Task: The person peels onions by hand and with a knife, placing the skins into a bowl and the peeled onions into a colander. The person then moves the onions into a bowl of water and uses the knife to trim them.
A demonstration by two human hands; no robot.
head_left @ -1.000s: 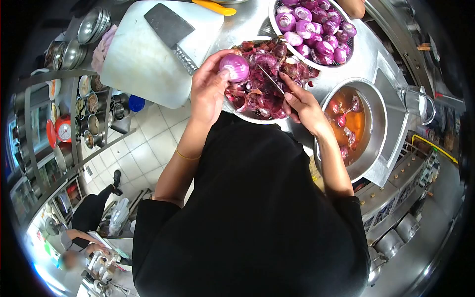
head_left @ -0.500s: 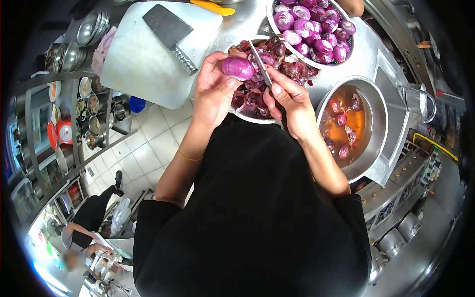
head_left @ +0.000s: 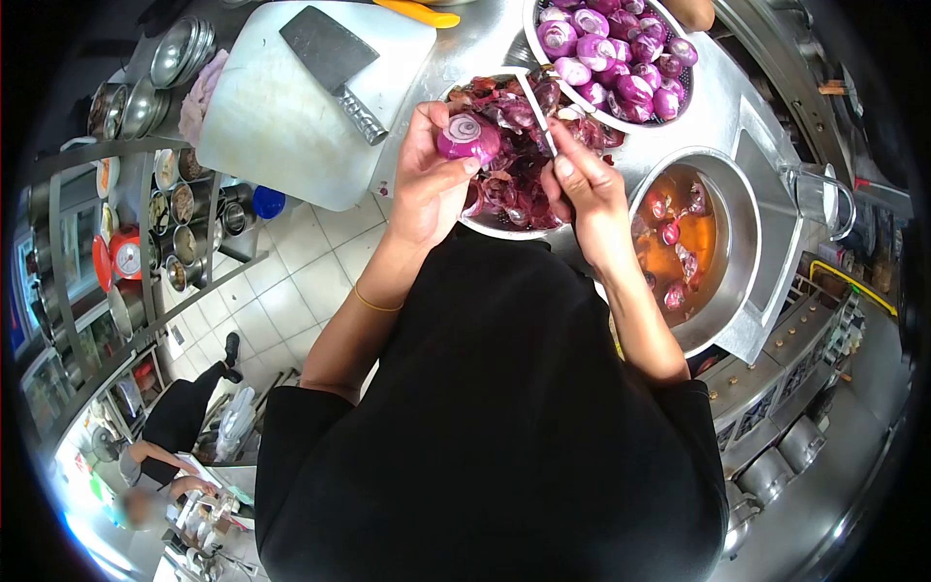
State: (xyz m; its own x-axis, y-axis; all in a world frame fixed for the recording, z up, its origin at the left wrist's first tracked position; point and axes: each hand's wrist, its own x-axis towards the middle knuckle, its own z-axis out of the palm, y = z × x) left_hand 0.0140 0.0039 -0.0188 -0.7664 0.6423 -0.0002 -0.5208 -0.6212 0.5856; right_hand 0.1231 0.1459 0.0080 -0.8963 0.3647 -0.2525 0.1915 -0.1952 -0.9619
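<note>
My left hand (head_left: 432,184) is closed around a peeled red onion (head_left: 465,145), whose cut end with pale rings faces up. In my right hand (head_left: 590,199) is a small knife (head_left: 536,109), its blade pointing up and away from me, apart from the onion. Beneath both hands sits a bowl of onion skins (head_left: 514,184), its middle partly hidden by my hands. A white colander (head_left: 531,34) with several peeled red onions (head_left: 635,89) stands beyond my right hand.
Right of me, a metal basin (head_left: 745,247) holds brownish water with unpeeled onions and skins. A cleaver (head_left: 330,53) lies on the white cutting board (head_left: 262,126) at left. An orange-yellow handle (head_left: 417,14) lies behind the board. Another person (head_left: 175,427) works at lower left.
The onion has turned in my left hand, so its ringed cut end now shows. My right hand has moved slightly right with the knife, away from the onion.
</note>
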